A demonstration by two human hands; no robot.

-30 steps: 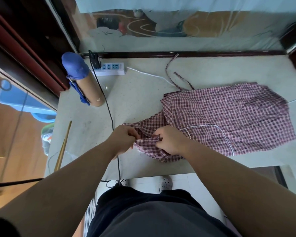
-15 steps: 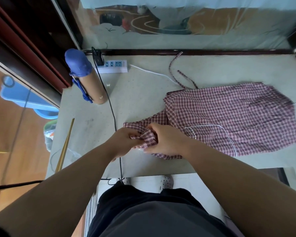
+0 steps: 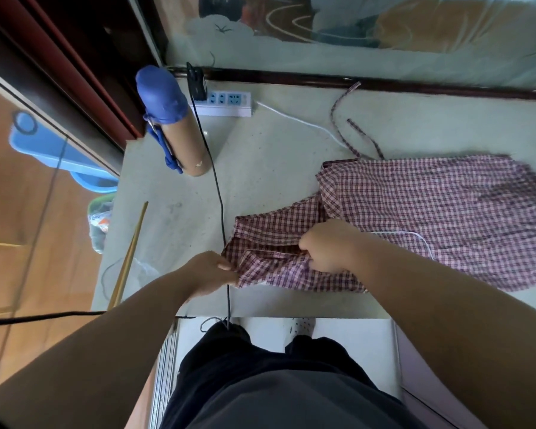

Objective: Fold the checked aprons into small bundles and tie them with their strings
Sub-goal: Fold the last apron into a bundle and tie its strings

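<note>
The checked apron (image 3: 430, 209) lies spread on the tabletop (image 3: 260, 162), its left end bunched near the front edge, strings (image 3: 338, 119) trailing toward the far side. The left grip (image 3: 211, 274) pinches the bunched corner; the right grip (image 3: 328, 247) is clenched on a fold just beside it.

No legible text anywhere.

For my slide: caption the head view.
Left hand and right hand grip one end of the checked apron on the table.
</note>
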